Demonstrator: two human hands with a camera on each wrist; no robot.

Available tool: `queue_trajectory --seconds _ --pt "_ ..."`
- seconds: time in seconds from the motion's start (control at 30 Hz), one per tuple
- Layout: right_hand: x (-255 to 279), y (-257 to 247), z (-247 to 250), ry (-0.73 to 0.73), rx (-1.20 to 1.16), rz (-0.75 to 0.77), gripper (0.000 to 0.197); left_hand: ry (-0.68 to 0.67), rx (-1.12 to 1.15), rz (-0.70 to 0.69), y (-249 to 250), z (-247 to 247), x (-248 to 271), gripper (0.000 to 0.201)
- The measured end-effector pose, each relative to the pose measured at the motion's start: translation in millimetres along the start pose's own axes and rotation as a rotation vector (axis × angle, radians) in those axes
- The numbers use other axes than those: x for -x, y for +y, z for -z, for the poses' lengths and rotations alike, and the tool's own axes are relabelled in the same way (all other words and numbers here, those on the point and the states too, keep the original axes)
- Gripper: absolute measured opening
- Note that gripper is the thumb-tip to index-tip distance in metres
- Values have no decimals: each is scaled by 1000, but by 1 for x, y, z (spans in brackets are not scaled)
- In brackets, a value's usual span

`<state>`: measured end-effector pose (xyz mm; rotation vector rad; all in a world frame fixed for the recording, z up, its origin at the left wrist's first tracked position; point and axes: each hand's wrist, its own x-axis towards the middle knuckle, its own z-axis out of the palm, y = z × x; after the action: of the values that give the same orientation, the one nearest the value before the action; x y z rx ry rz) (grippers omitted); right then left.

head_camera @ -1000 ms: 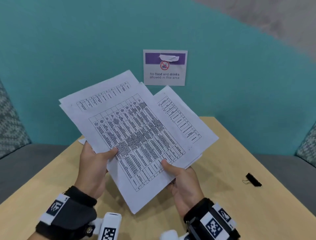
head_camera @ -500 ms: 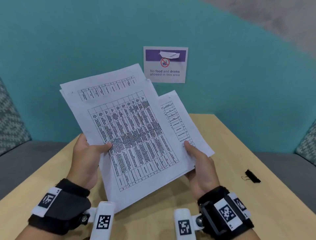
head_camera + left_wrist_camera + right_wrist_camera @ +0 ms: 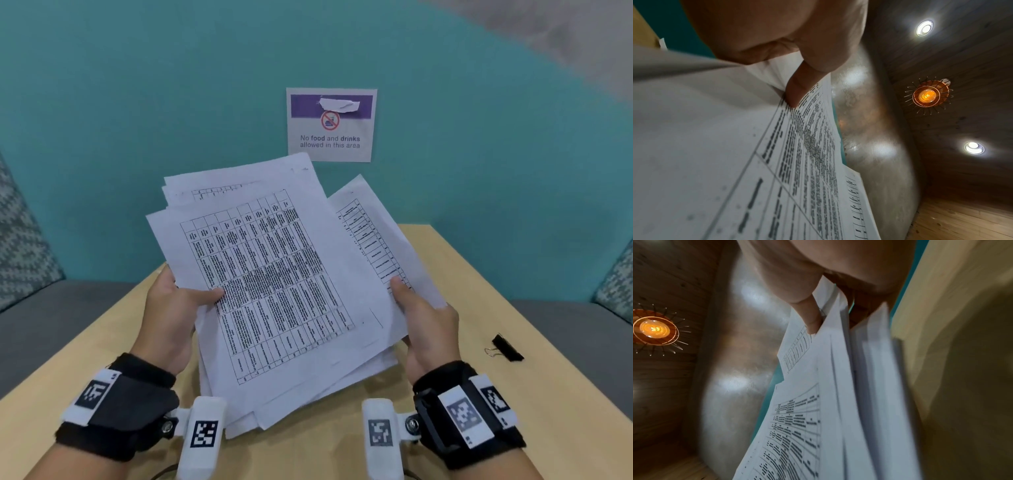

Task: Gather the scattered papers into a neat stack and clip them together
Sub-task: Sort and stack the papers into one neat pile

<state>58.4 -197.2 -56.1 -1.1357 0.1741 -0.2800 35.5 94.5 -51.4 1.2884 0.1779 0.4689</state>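
Surroundings: a "No food and drinks allowed in this area" sign (image 3: 331, 125) is fixed to the teal wall (image 3: 137, 102) behind the worktop (image 3: 479, 394); grey seating (image 3: 51, 318) with patterned cushions flanks the worktop on both sides.
Overhead: the wrist views show a caged pendant lamp (image 3: 928, 95) and recessed ceiling lights (image 3: 924, 28) on a wooden ceiling.
Binder clip: the black binder clip (image 3: 506, 348) lies on the worktop to the right of the right hand, well apart from it, near the right edge.
Obstruction: the sheets stand between the camera and the middle of the worktop; their top corner reaches the lower edge of the sign in the head view.
Papers: the papers (image 3: 274, 284) are held above the worktop, tilted up toward the wall. The sheets are fanned and out of line; one sheet projects to the upper right, others show at the top and bottom.
Left hand: the left hand (image 3: 171, 308) grips the left edge of the papers, thumb (image 3: 797, 87) pressed on the printed face.
Right hand: the right hand (image 3: 428, 329) grips the right edge, thumb (image 3: 809, 316) on top, fingers behind the sheets.
Edges: bare worktop shows to the right of the papers and in front of both wrists; the far edge meets the wall.
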Motion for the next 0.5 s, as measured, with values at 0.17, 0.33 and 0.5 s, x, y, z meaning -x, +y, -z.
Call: queue_trajectory --seconds 0.17,0.33,0.5 --pt "-3 1 3 23 -68 -38 29 1 -17 25 0 -1 1 53" --pt "-5 0 4 50 -92 -55 31 -42 -86 82 -6 3 -5 54" --pt "-11 -1 10 135 -121 -61 30 -31 -111 91 -12 7 -9 59"
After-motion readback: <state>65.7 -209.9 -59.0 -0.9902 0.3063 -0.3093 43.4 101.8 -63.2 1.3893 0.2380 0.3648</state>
